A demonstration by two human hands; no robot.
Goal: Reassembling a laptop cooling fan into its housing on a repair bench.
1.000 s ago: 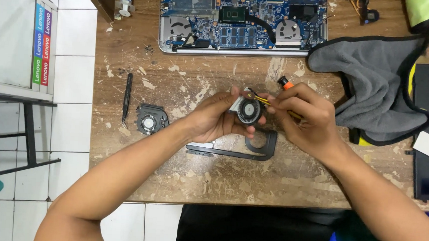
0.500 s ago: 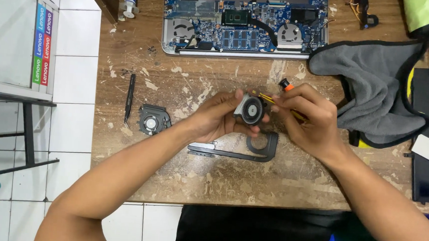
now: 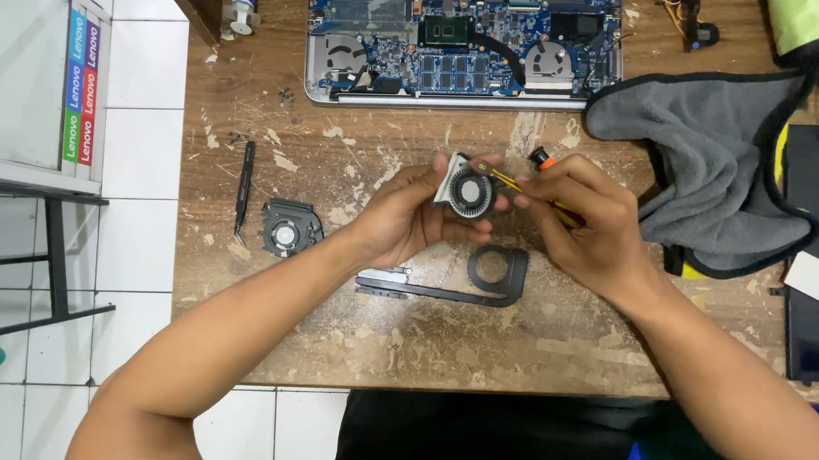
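The person was in the middle of working on a small laptop fan (image 3: 470,192), held up just above the worn wooden table (image 3: 421,344) in front of the opened laptop (image 3: 459,44). The left hand (image 3: 408,219) cradled the fan from the left and below, its fingers curled closed around the silver housing, with the thumb lying along the lower edge and the fingertips over the top corner. The round black blade wheel faced up toward the camera, between the two hands. The right hand (image 3: 588,230) was closed in a narrow grip around a thin yellow and black screwdriver (image 3: 526,182) with an orange cap, whose tip lay at or just beside the fan's upper right edge; whether it sat in a screw could not be told. The step looked like loosening or prying at the fan casing, and the next move would seem to call for a steady left hand and fine pressure from the tool, since the part was small and light. A second fan (image 3: 288,229) lay on the table well to the left, near black tweezers (image 3: 243,187). A black pipe piece with a ring end (image 3: 482,284) lay just below the hands, and a grey cloth (image 3: 716,173) sat to the right.
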